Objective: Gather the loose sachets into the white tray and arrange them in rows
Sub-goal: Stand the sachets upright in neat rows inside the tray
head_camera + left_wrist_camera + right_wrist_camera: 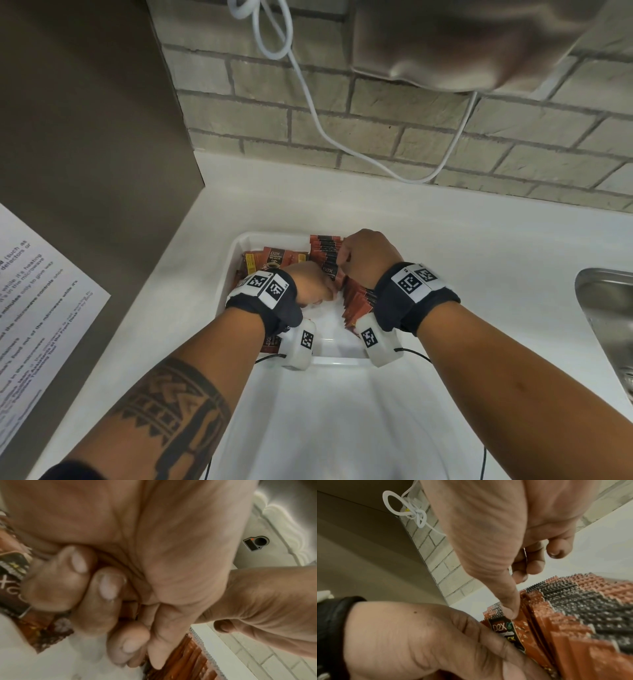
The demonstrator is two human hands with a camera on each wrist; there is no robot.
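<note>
1. Far left on the white counter (445, 246): printed notice sheet (37, 291), partly out of frame, beside a brown cabinet panel (92, 120).
2. Left part of the white tray (236, 250): loose sachets (274, 258) lying flat, label up, not in a row.
3. Left hand (310, 284) is over the tray middle, fingers (106, 585) curled tight into the palm; orange sachet edges show at the fingertips, but cannot tell if it actually grips one.
4. Right hand (370, 255) is touching the left hand. Thumb (508, 608) presses on the front "D2X" sachet (506, 630); other fingers curl behind the pack, so it pinches sachets in the row.
5. Right part of tray: sachet row (359, 298) standing on edge, packed together, serrated tops up, running along the tray's right wall.
6. Back wall: brick, white cable (308, 102) hanging down to the counter.
7. Far right: steel sink (606, 308) edge.
</note>
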